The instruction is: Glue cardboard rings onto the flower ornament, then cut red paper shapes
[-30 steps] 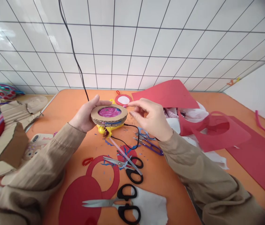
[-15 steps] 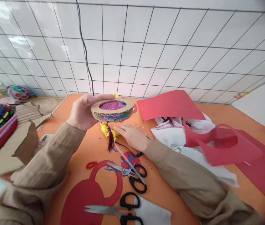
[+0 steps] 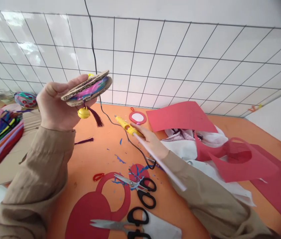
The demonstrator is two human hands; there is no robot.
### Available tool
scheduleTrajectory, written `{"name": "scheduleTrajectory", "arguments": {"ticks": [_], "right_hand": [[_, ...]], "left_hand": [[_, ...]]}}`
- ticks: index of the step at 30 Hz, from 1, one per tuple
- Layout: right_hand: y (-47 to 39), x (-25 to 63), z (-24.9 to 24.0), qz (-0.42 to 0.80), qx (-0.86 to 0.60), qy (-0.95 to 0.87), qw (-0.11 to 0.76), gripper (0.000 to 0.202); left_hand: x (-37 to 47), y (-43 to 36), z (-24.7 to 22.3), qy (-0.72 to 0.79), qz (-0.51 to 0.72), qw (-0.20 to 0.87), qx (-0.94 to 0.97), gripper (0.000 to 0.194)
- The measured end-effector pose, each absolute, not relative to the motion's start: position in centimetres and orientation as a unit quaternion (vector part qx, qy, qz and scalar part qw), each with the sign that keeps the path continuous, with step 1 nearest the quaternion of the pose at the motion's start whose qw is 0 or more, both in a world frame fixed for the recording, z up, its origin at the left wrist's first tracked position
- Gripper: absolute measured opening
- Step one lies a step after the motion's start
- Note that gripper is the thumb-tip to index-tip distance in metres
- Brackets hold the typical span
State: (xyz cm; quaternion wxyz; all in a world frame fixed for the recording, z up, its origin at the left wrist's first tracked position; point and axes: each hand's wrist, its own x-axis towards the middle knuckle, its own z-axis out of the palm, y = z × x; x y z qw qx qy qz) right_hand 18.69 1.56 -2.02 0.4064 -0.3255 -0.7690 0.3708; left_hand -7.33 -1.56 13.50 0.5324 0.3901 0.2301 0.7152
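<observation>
My left hand (image 3: 55, 104) holds up a round craft of two cardboard rings (image 3: 88, 90), tilted, with pink and blue material between the layers. From its lower edge hang a yellow bell (image 3: 84, 113) and a dark purple tassel (image 3: 95, 117). My right hand (image 3: 149, 137) is closed around a yellow hot glue gun (image 3: 127, 126), its nozzle pointing to the upper left. A long whitish glue stick (image 3: 164, 164) sticks out of its back, and a black cord runs from it. Another purple tassel (image 3: 84, 141) lies on the table below my left hand.
Two pairs of scissors (image 3: 146, 192) (image 3: 115, 224) lie near the front among red paper cut-outs (image 3: 88, 215) and blue scraps. A small red ring ornament (image 3: 137, 117) sits at the back. Red sheets (image 3: 180, 114) and white fabric cover the right; pipe cleaners (image 3: 1, 139) and cardboard lie left.
My left hand has moved left and up with the cardboard craft, tilting it edge-on. My right hand has taken hold of the glue gun and lifted it, swinging its glue stick to the right.
</observation>
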Motion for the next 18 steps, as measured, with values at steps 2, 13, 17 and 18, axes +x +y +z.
{"name": "scheduleTrajectory", "arguments": {"ticks": [2, 13, 17, 18], "right_hand": [[1.3, 18.7, -1.3, 0.445, -0.321, -0.714, 0.436, 0.042], [1.0, 18.6, 1.4, 0.586, -0.260, -0.507, 0.576, 0.033], [0.9, 18.8, 1.6, 0.580, -0.256, -0.495, 0.595, 0.014], [0.9, 18.8, 1.7, 0.577, -0.253, -0.497, 0.597, 0.012]], "left_hand": [[-7.2, -1.5, 13.5, 0.234, 0.716, 0.528, 0.393, 0.032], [-7.6, -0.3, 11.3, 0.458, 0.373, 0.537, 0.603, 0.023], [-7.7, 1.9, 8.9, 0.453, 0.232, 0.554, 0.659, 0.022], [-7.8, 2.3, 8.5, 0.456, 0.225, 0.555, 0.658, 0.022]]}}
